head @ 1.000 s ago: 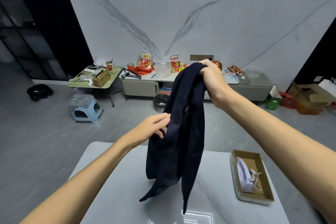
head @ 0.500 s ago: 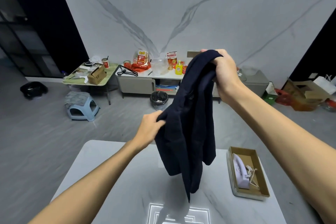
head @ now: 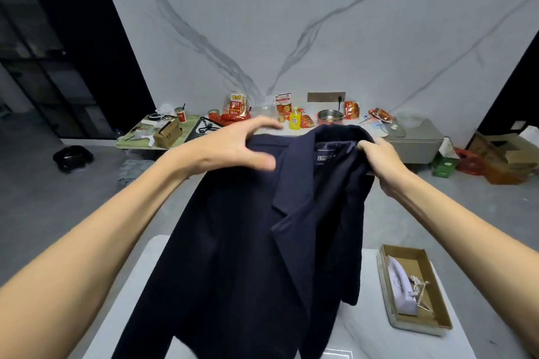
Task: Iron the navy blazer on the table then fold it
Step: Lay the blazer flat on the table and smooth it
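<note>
Grey-veined marble wall at the back, and below it a low grey cabinet crowded with red snack bags, a small yellow bottle and a red pot; the print on the packets is too small to read. Up front, a white marble table, and above it the navy blazer is held up in the air. It is spread wide, lapels facing us, and its hem drops below the bottom of the picture. Inside the collar sits a dark neck label with white lettering, too blurred to make out. Left hand is at one shoulder of the blazer. Its fingers are splayed wide and nearly straight, and its thumb lies across the front of the cloth, with the shoulder sitting in the fork between them. Right hand is on the collar's other end, fingers curled tight into a bunch of fabric. Both forearms reach forward, bare. On the table's right side lies a shallow cardboard tray holding a pale white iron, well apart from the blazer.
</note>
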